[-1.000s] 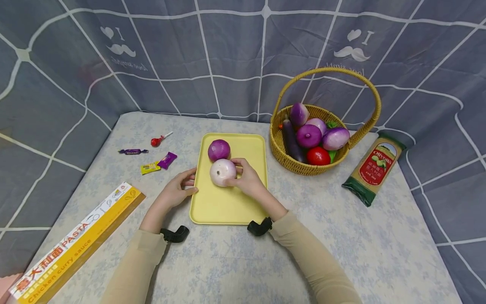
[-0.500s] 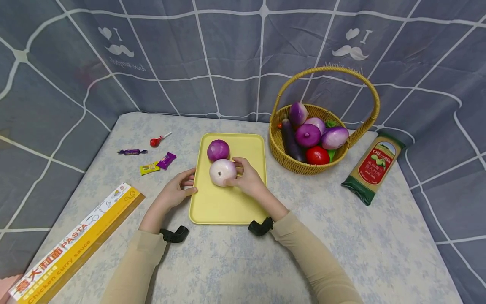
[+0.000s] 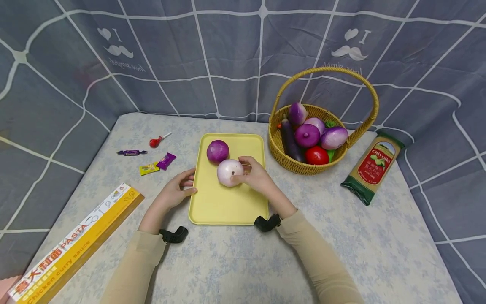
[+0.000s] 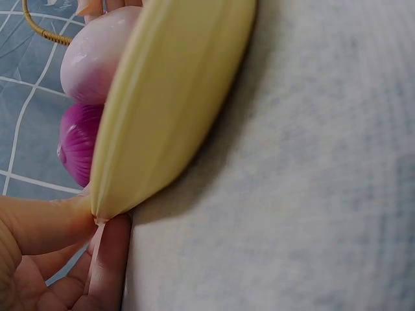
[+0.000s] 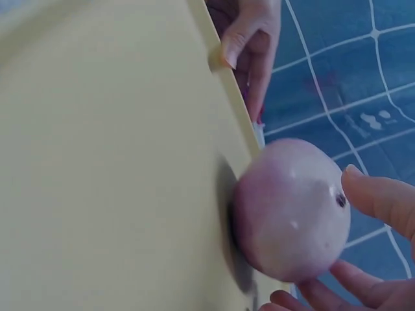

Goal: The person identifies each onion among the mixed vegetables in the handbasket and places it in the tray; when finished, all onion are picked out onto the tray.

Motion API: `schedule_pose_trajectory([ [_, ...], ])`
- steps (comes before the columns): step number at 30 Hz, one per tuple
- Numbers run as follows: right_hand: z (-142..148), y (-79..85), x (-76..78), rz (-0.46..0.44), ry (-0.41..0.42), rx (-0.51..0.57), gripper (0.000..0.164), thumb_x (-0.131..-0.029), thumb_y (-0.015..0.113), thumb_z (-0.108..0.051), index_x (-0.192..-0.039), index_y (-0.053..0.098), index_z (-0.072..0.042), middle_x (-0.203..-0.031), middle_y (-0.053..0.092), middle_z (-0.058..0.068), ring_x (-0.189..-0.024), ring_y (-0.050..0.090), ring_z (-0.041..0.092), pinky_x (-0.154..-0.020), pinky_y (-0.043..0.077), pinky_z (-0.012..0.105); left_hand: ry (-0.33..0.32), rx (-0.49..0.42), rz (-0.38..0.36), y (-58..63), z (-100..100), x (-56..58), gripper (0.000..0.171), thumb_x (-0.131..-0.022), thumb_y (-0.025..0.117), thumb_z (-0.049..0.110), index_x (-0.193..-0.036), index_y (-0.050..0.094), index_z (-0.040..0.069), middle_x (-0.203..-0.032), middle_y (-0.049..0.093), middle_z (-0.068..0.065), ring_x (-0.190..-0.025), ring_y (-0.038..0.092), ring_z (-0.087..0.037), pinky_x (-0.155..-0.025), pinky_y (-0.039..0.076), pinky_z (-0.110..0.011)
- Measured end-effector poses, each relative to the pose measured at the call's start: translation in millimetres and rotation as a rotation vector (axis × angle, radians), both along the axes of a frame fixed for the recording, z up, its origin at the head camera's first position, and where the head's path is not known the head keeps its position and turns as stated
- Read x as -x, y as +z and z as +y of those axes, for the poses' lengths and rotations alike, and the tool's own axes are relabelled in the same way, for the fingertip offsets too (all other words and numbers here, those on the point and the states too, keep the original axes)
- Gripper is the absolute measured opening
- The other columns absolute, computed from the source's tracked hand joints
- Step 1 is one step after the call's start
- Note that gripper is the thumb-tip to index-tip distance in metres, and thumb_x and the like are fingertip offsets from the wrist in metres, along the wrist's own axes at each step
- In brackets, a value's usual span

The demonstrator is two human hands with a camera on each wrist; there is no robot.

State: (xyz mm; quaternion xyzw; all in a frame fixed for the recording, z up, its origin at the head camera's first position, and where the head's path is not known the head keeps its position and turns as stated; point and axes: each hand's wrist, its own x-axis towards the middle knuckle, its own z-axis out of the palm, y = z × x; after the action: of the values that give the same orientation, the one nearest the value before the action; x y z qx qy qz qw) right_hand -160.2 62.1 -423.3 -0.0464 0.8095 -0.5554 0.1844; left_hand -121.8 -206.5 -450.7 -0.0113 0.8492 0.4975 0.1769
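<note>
On the yellow tray [image 3: 228, 209] lie a dark purple onion [image 3: 218, 151] and, just in front of it, a pale purple-and-white turnip [image 3: 229, 174]. My right hand [image 3: 257, 176] holds the turnip from its right side, thumb in front and fingers behind. In the right wrist view a dark spot shows on the turnip [image 5: 292, 210] near my thumb, and its underside is close over the tray. My left hand [image 3: 177, 190] pinches the tray's left rim. The left wrist view shows the thumb and a finger meeting at the tray's edge [image 4: 175, 97].
A wicker basket [image 3: 300, 168] of vegetables stands behind right, its tall handle arching up. A green-and-red pasta bag [image 3: 373, 166] lies farther right. Wrapped candies [image 3: 166, 161], a lollipop [image 3: 155, 142] and a long pasta box [image 3: 77, 242] lie left. A curtain [image 3: 235, 55] hangs behind.
My right hand has moved slightly right with the turnip, which has turned so its dark spot faces right. A gap from the onion has widened. My left hand stays at the tray rim.
</note>
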Motion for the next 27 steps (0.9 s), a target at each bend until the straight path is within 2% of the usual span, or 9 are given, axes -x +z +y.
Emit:
schedule_pose_trajectory([
  [7,25,7.4,4.5,0.062,0.029,-0.044,0.062,-0.086,0.075,-0.019,-0.141,0.049,-0.003,-0.144,0.052,0.015,-0.137,0.046,0.033,-0.115,0.037,0.042,-0.001,-0.004,-0.002,-0.1,0,-0.4,0.066,-0.097,0.059,0.006,-0.155,0.028,0.006,-0.141,0.046,-0.021,-0.127,0.048,-0.036,-0.108,0.038,-0.05],
  [13,53,23.6,4.2,0.136,-0.044,0.01,0.05,-0.091,0.07,-0.02,-0.136,0.055,-0.003,-0.137,0.058,0.014,-0.131,0.052,0.029,-0.106,0.047,0.042,-0.001,-0.005,-0.012,-0.9,1,-0.4,0.067,-0.097,0.06,0.007,-0.155,0.027,0.005,-0.141,0.046,-0.022,-0.127,0.048,-0.037,-0.109,0.037,-0.051],
  [15,65,30.5,3.8,0.176,-0.084,0.029,0.046,-0.093,0.068,-0.018,-0.134,0.057,-0.002,-0.133,0.061,0.015,-0.126,0.057,0.028,-0.102,0.05,0.038,0.005,-0.002,-0.017,-0.9,1,-0.3,0.067,-0.097,0.06,0.007,-0.155,0.028,0.006,-0.141,0.046,-0.021,-0.127,0.048,-0.036,-0.11,0.037,-0.051],
  [18,84,41.4,1.9,0.248,-0.158,0.04,0.041,-0.094,0.067,-0.017,-0.131,0.059,-0.001,-0.129,0.063,0.016,-0.117,0.062,0.022,-0.096,0.051,0.024,0.003,0.002,-0.01,-1.0,0,-0.2,0.066,-0.097,0.06,0.007,-0.155,0.028,0.006,-0.142,0.046,-0.021,-0.127,0.048,-0.036,-0.11,0.037,-0.051],
  [22,111,52.1,-1.4,0.324,-0.282,0.034,0.037,-0.096,0.065,-0.02,-0.128,0.061,0.0,-0.127,0.065,0.017,-0.106,0.063,0.006,-0.089,0.048,0.011,-0.002,0.005,0.003,-1.2,0,-0.5,0.066,-0.097,0.059,0.007,-0.155,0.028,0.006,-0.141,0.047,-0.021,-0.127,0.048,-0.036,-0.109,0.038,-0.051],
  [24,125,55.1,-2.5,0.336,-0.353,0.038,0.038,-0.097,0.063,-0.024,-0.127,0.062,-0.001,-0.125,0.066,0.012,-0.101,0.062,0.001,-0.087,0.048,0.009,-0.002,0.004,0.006,-1.3,-1,-0.7,0.066,-0.097,0.059,0.007,-0.155,0.028,0.006,-0.141,0.047,-0.021,-0.127,0.048,-0.036,-0.109,0.038,-0.051],
  [27,142,58.9,-3.9,0.33,-0.467,0.042,0.037,-0.097,0.063,-0.028,-0.126,0.064,-0.005,-0.115,0.068,-0.004,-0.097,0.059,-0.003,-0.085,0.047,0.007,-0.002,0.002,0.007,-1.5,-1,-0.8,0.066,-0.097,0.059,0.008,-0.155,0.028,0.006,-0.141,0.047,-0.021,-0.127,0.048,-0.036,-0.109,0.038,-0.051],
])
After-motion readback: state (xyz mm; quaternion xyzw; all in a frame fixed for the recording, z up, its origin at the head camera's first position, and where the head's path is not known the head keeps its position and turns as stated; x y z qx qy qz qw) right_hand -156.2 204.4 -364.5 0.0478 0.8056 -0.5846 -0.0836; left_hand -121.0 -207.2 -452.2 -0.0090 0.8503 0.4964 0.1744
